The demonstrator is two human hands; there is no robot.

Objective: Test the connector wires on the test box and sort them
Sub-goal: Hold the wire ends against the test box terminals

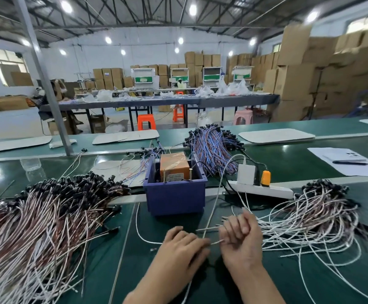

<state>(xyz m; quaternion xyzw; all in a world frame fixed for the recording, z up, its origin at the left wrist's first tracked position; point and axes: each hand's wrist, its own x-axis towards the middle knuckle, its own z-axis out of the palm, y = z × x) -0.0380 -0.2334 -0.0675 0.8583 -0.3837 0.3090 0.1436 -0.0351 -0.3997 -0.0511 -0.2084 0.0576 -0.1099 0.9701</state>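
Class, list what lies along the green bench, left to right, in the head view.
Brown-and-white wire heap with black connectors, blue plastic bin holding the orange test box, white power strip, white wire heap with black connectors.

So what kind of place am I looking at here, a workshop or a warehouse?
Most likely a factory assembly hall for wire harnesses: heaps of connector wires on a long green workbench, an orange test box in a blue bin, and cardboard cartons stacked along the far walls.

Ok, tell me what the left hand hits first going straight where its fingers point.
Probably the right hand: the left hand points rightward at it, only a white wire between; depth unclear.
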